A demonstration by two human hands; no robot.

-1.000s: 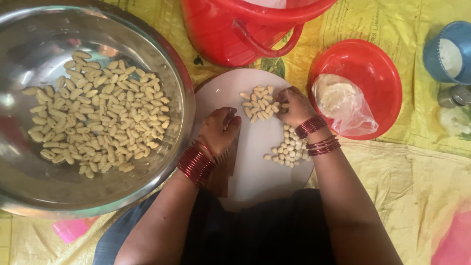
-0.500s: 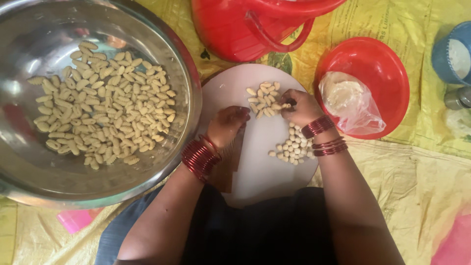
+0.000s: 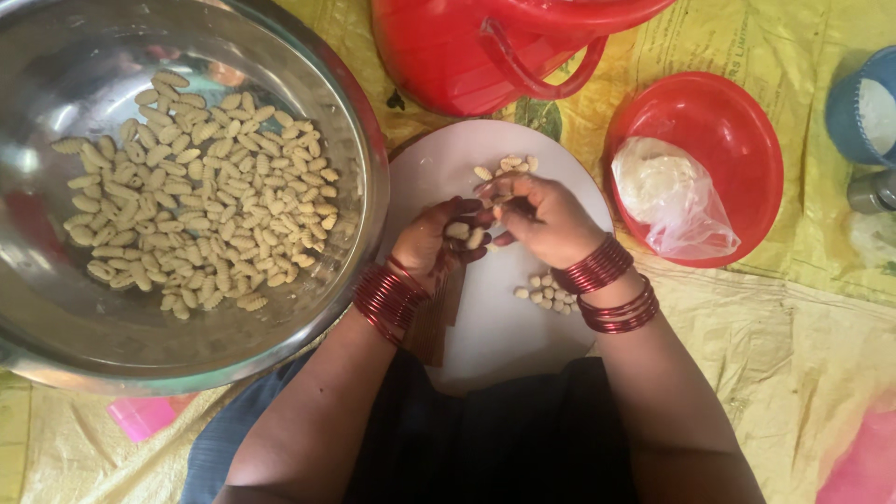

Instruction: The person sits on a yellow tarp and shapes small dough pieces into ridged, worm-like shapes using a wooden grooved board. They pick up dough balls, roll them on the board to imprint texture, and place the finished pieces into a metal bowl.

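Note:
My left hand (image 3: 431,241) is cupped palm up over the white round board (image 3: 485,327), with a few small dough pieces (image 3: 460,231) lying in it. My right hand (image 3: 546,219) is right beside it, fingertips pinching at those pieces. A small heap of plain dough pieces (image 3: 546,294) lies on the board under my right wrist. A few more dough bits (image 3: 509,166) sit at the board's far edge. A brown ridged comb (image 3: 437,313) lies on the board beneath my left wrist. Both wrists wear red bangles.
A large steel bowl (image 3: 359,159) at the left holds several ridged, shaped dough shells (image 3: 196,201). A red plate (image 3: 737,131) with a plastic bag of dough (image 3: 672,196) stands at the right. A red bucket (image 3: 485,47) is behind. A blue container (image 3: 863,107) sits far right on yellow sheeting.
My right hand left the far pile and came to my left hand, which turned palm up holding dough pieces. The heap by my right wrist looks smaller.

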